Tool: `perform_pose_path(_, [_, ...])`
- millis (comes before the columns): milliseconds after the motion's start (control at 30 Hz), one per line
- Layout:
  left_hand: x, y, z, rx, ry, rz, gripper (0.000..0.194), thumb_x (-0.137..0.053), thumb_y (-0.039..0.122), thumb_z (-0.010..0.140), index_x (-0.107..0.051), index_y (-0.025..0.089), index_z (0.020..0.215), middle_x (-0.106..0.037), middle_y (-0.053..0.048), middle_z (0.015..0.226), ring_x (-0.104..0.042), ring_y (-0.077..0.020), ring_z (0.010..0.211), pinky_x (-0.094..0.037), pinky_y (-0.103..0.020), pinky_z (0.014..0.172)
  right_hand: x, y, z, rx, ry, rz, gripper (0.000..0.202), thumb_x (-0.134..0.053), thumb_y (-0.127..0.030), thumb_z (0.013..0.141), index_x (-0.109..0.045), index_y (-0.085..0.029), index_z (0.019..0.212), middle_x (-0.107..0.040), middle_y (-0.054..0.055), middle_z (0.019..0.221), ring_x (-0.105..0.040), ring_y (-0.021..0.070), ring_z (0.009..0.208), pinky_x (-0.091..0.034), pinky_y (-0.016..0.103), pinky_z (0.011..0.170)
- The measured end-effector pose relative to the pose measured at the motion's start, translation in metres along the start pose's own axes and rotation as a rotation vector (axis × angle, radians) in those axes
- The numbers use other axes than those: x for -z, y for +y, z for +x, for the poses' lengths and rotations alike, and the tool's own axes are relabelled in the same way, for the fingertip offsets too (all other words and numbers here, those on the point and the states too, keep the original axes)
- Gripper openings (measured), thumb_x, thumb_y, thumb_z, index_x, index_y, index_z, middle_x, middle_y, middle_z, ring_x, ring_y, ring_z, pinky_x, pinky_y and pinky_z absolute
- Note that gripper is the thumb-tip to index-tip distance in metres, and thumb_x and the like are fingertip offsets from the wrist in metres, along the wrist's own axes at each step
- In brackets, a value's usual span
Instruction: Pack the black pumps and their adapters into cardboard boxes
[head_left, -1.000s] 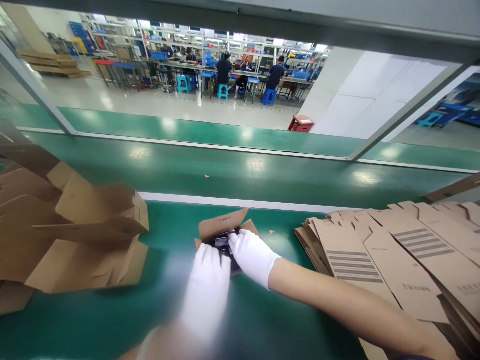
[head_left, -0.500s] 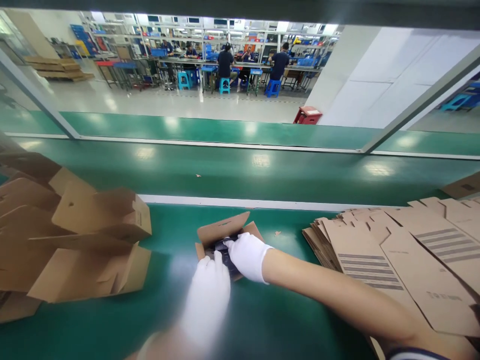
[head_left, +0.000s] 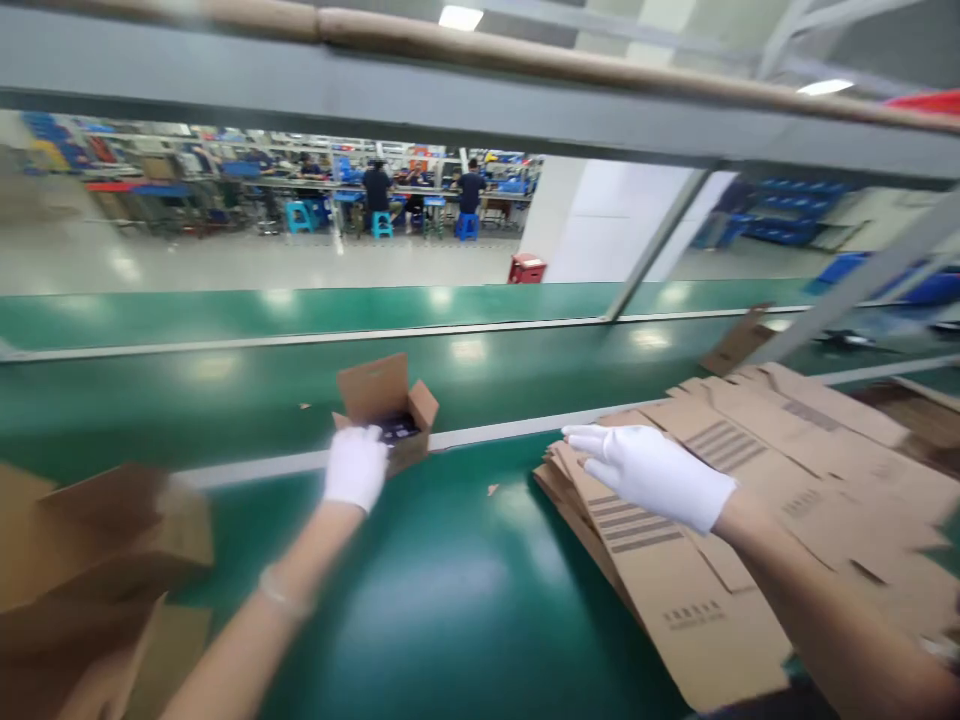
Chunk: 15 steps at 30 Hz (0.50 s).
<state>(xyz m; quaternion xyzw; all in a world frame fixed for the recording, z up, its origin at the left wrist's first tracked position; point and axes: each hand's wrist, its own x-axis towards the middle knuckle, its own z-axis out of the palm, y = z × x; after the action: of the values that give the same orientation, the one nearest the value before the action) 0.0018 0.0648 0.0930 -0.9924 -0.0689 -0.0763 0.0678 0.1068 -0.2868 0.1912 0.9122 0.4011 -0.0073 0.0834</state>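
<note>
An open cardboard box (head_left: 409, 455) with raised flaps stands across the white strip, and a dark item (head_left: 397, 428) lies inside it. My left hand (head_left: 357, 467), in a white glove, grips the near left side of this box. Over the stack of flat cardboard pieces (head_left: 652, 560) at the right is my right hand (head_left: 649, 475), also gloved, its fingers stretched out and nothing held. Whether it touches the stack cannot be told.
Opened cardboard boxes (head_left: 112, 540) crowd the left side of the green surface (head_left: 420, 600). Another cardboard piece (head_left: 739, 340) stands at the back right, near a metal post. Several people sit at benches far behind.
The box has moved away from me, onto the white strip, with my left hand at it. My right hand has left the box and moved right, over the flat cardboard. The view has turned right.
</note>
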Motion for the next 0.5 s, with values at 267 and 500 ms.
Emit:
perform_pose_path(267, [-0.032, -0.034, 0.090, 0.043, 0.279, 0.021, 0.029, -0.045, 0.022, 0.081, -0.064, 0.004, 0.093, -0.053, -0.023, 0.120, -0.044, -0.0378, 0.111, -0.034, -0.047, 0.089, -0.046, 0.121, -0.031, -0.883, -0.206, 0.080, 0.052, -0.045, -0.055, 0.086, -0.064, -0.010, 0.104, -0.063, 0.019, 0.105, -0.060, 0.0353, 0.095, -0.047, 0.045, 0.078])
perform_pose_path(500, [-0.032, 0.040, 0.034, 0.055, 0.371, -0.471, 0.029, -0.046, 0.027, 0.087, -0.062, 0.009, 0.103, -0.043, -0.021, 0.138, -0.034, -0.0368, 0.128, -0.030, -0.052, 0.103, -0.078, 0.139, -0.005, -0.964, -0.142, 0.167, 0.055, -0.057, -0.058, 0.075, -0.071, -0.007, 0.091, -0.061, 0.026, 0.102, -0.060, 0.0384, 0.093, -0.046, 0.043, 0.071])
